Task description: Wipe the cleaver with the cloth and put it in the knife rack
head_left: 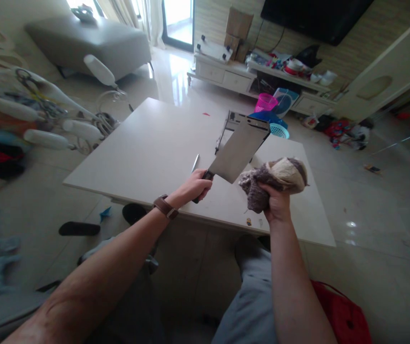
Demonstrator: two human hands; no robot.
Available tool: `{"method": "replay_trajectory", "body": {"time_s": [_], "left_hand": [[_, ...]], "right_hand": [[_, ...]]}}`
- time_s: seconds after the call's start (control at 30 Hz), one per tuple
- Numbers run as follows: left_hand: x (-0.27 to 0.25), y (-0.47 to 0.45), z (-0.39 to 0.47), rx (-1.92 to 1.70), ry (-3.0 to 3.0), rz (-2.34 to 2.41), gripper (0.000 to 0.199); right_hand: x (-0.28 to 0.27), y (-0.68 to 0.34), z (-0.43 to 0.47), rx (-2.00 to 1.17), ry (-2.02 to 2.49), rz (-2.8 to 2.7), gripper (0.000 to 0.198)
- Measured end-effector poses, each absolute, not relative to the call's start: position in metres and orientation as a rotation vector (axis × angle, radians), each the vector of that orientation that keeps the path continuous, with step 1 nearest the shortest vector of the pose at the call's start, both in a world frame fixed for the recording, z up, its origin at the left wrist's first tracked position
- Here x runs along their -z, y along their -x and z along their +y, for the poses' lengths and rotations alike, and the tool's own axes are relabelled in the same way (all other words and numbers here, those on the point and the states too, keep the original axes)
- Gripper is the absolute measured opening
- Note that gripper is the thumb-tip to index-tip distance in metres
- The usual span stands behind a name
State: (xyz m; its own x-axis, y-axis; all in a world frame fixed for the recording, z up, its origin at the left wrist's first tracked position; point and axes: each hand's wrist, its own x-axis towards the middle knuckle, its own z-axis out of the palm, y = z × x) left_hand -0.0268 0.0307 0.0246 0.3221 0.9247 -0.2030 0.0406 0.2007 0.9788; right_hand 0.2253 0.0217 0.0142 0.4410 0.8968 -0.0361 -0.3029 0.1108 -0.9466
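My left hand (198, 184) is closed around the black handle of a cleaver (239, 150), its broad blade raised over the table and tilted up to the right. A bunched brown and beige cloth (284, 174) is gripped in my right hand (277, 203), to the right of the blade and apart from it. Behind the cleaver stands a metal-framed rack or holder (228, 122), partly hidden by the blade. Beyond my left hand, a slim metal blade (195, 162) lies on the white table (147, 143); my hand hides its lower end.
A small red scrap (206, 114) lies near the table's far edge. Past that edge are a pink basket (266, 102) and a light blue basket (278, 131). White lamp shades (83, 129) crowd the left side. A red bag (344, 310) sits at lower right.
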Motion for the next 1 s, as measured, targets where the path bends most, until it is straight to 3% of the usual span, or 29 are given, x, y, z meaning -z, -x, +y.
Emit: {"method": "replay_trajectory", "body": {"time_s": [0.27, 0.43, 0.6, 0.8, 0.9, 1.0], "left_hand": [[-0.013, 0.022, 0.028, -0.775, -1.334, 0.986, 0.014], [-0.02, 0.022, 0.024, -0.68, -1.189, 0.738, 0.024], [-0.027, 0.026, 0.02, -0.7, -1.059, 0.607, 0.022], [-0.015, 0.026, 0.029, -1.032, -1.269, 0.816, 0.025], [-0.013, 0.025, 0.032, -1.057, -1.39, 1.01, 0.035], [-0.015, 0.024, 0.029, -1.006, -1.691, 1.255, 0.032]], "right_hand": [[-0.012, -0.206, 0.016, -1.223, 1.089, -0.527, 0.057], [-0.006, -0.203, 0.016, -1.284, 1.039, -0.54, 0.054], [-0.007, -0.206, 0.013, -1.352, 0.946, -0.532, 0.048], [-0.011, -0.202, 0.014, -1.292, 0.924, -0.457, 0.048], [-0.012, -0.201, 0.013, -1.319, 0.891, -0.455, 0.042], [-0.014, -0.199, 0.011, -1.327, 0.854, -0.477, 0.04]]}}
